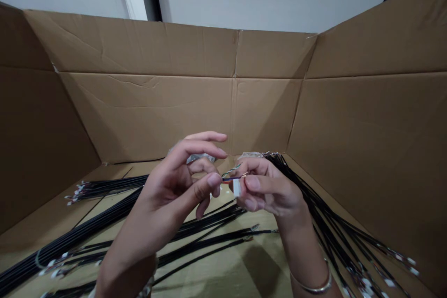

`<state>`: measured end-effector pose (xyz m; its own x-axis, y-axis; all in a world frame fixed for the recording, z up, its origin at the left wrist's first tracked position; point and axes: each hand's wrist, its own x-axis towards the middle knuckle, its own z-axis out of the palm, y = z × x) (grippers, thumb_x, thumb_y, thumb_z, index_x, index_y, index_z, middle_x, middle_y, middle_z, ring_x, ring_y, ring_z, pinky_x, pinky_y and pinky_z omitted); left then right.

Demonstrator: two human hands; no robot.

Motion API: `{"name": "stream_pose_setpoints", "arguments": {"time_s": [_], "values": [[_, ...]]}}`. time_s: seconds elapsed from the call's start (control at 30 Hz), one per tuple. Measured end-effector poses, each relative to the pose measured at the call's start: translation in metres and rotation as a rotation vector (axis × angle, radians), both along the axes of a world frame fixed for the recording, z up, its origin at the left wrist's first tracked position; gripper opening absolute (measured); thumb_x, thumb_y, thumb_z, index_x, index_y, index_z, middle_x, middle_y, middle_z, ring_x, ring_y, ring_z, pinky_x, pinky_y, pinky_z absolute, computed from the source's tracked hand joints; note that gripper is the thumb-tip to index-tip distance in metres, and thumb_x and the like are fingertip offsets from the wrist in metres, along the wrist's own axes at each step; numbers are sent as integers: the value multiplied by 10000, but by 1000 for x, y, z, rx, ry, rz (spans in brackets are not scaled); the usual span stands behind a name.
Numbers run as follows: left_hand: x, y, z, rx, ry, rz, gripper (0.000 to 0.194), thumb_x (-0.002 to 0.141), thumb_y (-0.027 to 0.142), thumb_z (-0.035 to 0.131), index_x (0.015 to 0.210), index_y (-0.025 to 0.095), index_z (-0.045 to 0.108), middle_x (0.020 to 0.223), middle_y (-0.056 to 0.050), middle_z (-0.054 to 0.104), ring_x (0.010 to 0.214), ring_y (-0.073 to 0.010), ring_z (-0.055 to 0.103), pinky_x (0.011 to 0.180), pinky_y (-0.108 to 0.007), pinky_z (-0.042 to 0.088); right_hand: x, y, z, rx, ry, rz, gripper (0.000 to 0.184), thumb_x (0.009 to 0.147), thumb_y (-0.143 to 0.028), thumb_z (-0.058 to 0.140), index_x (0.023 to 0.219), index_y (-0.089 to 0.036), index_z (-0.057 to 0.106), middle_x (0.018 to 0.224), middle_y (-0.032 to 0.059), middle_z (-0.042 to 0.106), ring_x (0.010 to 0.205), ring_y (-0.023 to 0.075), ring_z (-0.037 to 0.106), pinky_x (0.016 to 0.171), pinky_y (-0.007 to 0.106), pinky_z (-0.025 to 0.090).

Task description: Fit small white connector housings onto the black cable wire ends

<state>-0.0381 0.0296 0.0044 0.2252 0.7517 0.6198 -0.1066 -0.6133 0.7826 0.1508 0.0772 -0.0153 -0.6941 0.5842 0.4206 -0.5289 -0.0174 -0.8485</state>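
Observation:
Between thumb and forefinger, my left hand [185, 181] pinches thin coloured wires [227, 179], its other fingers lifted and spread. The wires run across to a small white connector [236, 187], which my right hand [267, 186] holds in its fingertips. A green-and-white twisted pair [232, 170] stands a little above the dark and red wires. Both hands are close together over the cardboard surface. Whether the wire ends sit inside the connector, I cannot tell; the fingers hide part of it.
Black cable bundles lie on the left [94, 221], in the middle [209, 223] and along the right [324, 209], several with white connectors at their ends. Clear plastic bags [249, 154] rest at the back. Tall cardboard walls [167, 102] enclose the back and both sides.

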Motion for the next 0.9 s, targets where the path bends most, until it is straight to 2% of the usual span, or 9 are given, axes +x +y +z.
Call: {"name": "stream_pose_setpoints", "arguments": {"time_s": [0.13, 0.33, 0.47, 0.53, 0.63, 0.8, 0.9], "values": [[4, 1, 1, 9, -36, 42, 109, 967, 186, 699, 1005, 286, 719, 1333, -12, 611, 588, 15, 542, 503, -61, 492, 3, -6, 5, -2, 1, -102, 133, 860, -287, 826, 777, -192, 781, 561, -49, 627, 399, 23, 323, 390, 167, 227], [6, 4, 1, -16, -96, 41, 105, 963, 170, 691, 992, 270, 705, 1321, -14, 611, 601, 6, 556, 472, -55, 471, 1, -17, 10, 30, -11, -296, 120, 870, -235, 812, 765, -194, 771, 589, -52, 648, 443, 26, 380, 401, 148, 236], [4, 10, -1, -3, -103, 16, 99, 949, 164, 707, 945, 261, 689, 1305, -16, 613, 612, -15, 575, 464, -83, 482, -3, -32, 15, 258, -107, -620, 148, 861, -174, 751, 720, -194, 712, 601, -64, 591, 517, 53, 467, 476, 160, 348], [3, 14, -2, 40, -84, 29, 100, 939, 163, 716, 896, 248, 689, 1294, -18, 616, 601, -21, 566, 453, -100, 483, -6, -38, 17, 374, -170, -751, 173, 867, -166, 720, 704, -197, 672, 605, -67, 569, 529, 62, 462, 497, 175, 370], [1, 17, -3, 138, -14, 118, 138, 967, 200, 688, 836, 233, 713, 1274, -27, 616, 570, -20, 542, 449, -134, 486, -10, -43, 18, 453, -220, -861, 170, 898, -180, 680, 729, -206, 672, 588, -71, 531, 527, 73, 449, 493, 185, 366], [1, 18, -6, 263, 116, 281, 156, 1002, 208, 654, 920, 273, 769, 1335, -33, 611, 552, -1, 553, 486, -154, 504, -9, -42, 18, 435, -247, -969, 178, 921, -219, 668, 745, -199, 689, 579, -71, 519, 516, 70, 415, 477, 183, 349], [4, 17, -6, 290, 152, 338, 152, 998, 216, 665, 930, 289, 780, 1341, -33, 624, 685, -42, 639, 509, -128, 514, -9, -42, 18, 458, -260, -992, 181, 933, -238, 673, 759, -196, 698, 579, -74, 527, 496, 64, 399, 456, 180, 337]]}}
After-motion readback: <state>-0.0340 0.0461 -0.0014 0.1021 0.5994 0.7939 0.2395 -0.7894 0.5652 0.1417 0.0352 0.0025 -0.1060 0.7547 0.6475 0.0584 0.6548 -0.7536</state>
